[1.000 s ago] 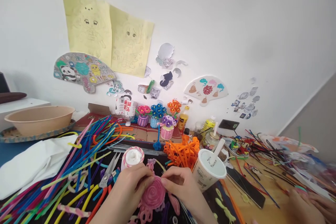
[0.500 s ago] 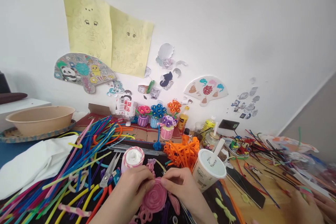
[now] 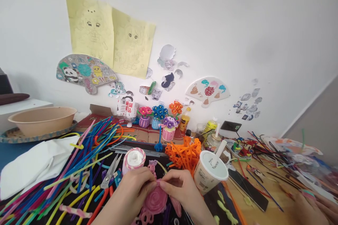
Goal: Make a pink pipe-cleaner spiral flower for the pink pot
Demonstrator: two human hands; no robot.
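Note:
My left hand and my right hand meet over a flat pink spiral disc, which looks coiled from fuzzy pipe cleaner. Thumb and fingers of each hand are pinched together at the disc's upper edge. Whatever lies right between the fingertips is hidden. Beneath and around the disc are looped pink pipe-cleaner pieces. Just beyond my left hand stands a pink-and-white rimmed roll with a white centre. To the left lie open scissors with their blades pointing away.
A lidded paper cup with a straw stands close to my right hand. Orange pipe-cleaner loops lie behind it. Many coloured pipe cleaners cover the left side. Small potted flowers line the back. Another person's hand is at right.
My right thumb has shifted slightly left along the disc's top edge, towards my left fingertips. The whole view has moved a little; the other things stay in place.

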